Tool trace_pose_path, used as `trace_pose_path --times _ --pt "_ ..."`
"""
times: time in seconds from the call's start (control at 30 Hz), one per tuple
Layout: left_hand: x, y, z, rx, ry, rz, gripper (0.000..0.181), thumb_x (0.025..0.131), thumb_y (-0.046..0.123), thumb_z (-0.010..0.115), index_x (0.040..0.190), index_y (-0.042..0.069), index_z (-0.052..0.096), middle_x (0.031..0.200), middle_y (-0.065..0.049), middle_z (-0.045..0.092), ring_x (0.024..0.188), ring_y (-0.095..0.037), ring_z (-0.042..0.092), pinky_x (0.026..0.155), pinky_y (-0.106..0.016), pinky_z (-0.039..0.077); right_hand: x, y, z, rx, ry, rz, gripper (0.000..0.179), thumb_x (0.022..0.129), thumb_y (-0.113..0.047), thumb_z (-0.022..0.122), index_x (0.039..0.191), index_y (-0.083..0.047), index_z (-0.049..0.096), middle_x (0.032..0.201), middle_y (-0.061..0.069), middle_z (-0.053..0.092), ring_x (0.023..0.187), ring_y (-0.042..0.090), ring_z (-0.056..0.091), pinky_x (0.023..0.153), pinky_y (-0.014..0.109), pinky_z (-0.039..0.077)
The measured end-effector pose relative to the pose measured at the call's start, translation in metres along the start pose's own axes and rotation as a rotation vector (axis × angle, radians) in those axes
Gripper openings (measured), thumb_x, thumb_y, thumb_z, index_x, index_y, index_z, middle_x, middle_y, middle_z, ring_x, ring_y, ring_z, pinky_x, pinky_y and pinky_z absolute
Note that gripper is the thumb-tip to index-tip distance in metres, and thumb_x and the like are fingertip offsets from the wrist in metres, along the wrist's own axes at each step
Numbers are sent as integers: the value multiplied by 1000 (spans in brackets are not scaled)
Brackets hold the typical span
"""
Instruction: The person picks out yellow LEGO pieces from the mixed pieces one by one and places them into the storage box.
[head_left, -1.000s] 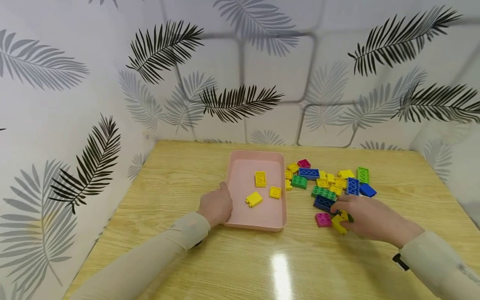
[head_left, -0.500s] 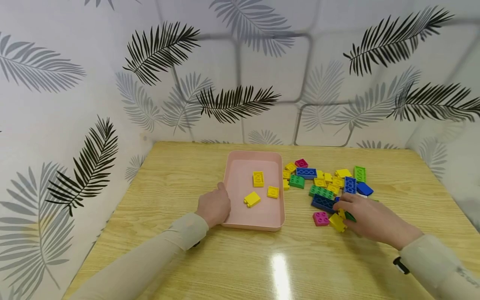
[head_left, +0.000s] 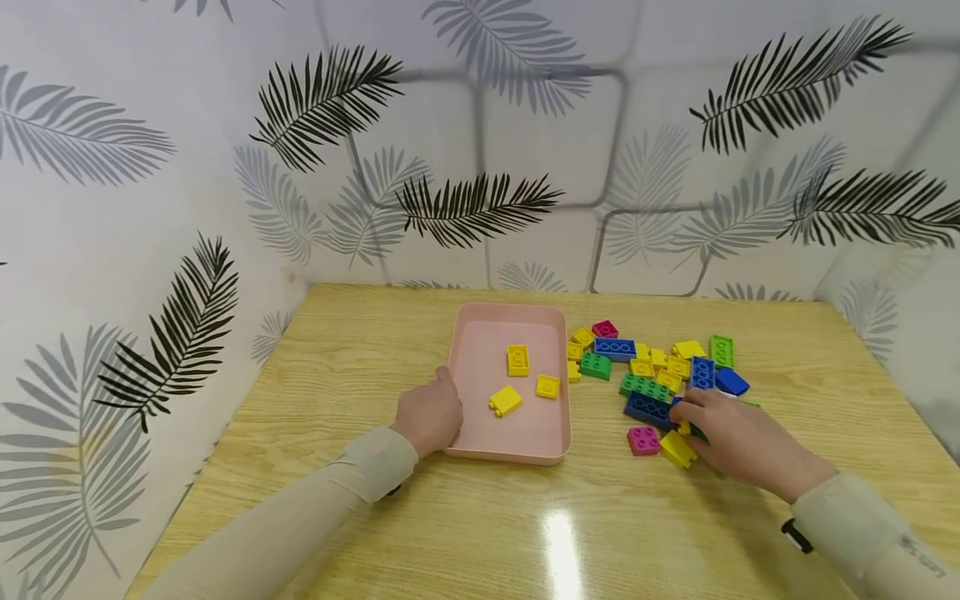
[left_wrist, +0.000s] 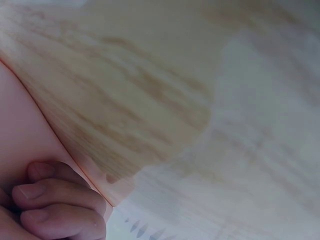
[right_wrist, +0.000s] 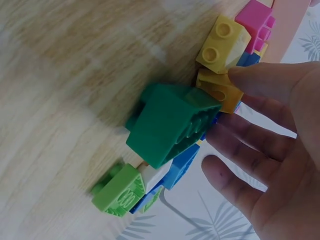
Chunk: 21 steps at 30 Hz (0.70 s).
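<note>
My left hand (head_left: 430, 414) grips the left wall of a shallow pink tray (head_left: 512, 457); in the left wrist view its curled fingers (left_wrist: 55, 200) lie over the rim. Inside the tray are three yellow bricks, one of them studded on its side (head_left: 506, 401). My right hand (head_left: 738, 437) reaches into the toy brick pile. In the right wrist view, thumb and index finger pinch a yellow brick (right_wrist: 218, 91), and the other fingers are spread. Beside it are a yellow two-stud brick (right_wrist: 218, 46), a pink brick (right_wrist: 252, 22) and a dark green brick (right_wrist: 167, 125).
Right of the tray lie several loose bricks, among them a dark blue brick (head_left: 649, 410), a green brick (head_left: 596, 365), a crimson brick (head_left: 605, 329) and a light green brick (head_left: 722, 351). The wooden table (head_left: 352, 358) meets a leaf-patterned wall (head_left: 525, 150) behind.
My right hand has shifted slightly at the pile, and the yellow brick beside the pink one shows more fully. The left hand stays at the tray, whose contents are unchanged.
</note>
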<state>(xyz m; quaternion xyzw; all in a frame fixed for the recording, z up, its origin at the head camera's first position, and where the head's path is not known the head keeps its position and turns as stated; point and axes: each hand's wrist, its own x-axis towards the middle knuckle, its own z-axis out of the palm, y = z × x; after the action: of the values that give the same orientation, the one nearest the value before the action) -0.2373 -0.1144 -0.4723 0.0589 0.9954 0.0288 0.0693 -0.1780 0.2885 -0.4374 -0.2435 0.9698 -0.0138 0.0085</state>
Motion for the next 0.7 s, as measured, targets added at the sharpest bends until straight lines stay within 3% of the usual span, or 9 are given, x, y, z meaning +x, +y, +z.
trace_pose_path --times 0.33,0.7 --pt "2 -1 3 12 22 9 52 104 27 49 141 -9 40 64 -8 59 50 -19 57 57 -41 54 -1 0 3 -43 45 -16 25 83 -21 82 106 -15 74 112 9 69 104 33 66 86 54 55" --pt "3 -2 3 -14 -11 -7 55 104 26 47 145 -8 35 67 -8 60 53 -19 58 60 -42 54 4 -4 -13 -22 129 -89 23 83 -19 83 104 -15 75 103 2 69 92 24 66 80 48 57"
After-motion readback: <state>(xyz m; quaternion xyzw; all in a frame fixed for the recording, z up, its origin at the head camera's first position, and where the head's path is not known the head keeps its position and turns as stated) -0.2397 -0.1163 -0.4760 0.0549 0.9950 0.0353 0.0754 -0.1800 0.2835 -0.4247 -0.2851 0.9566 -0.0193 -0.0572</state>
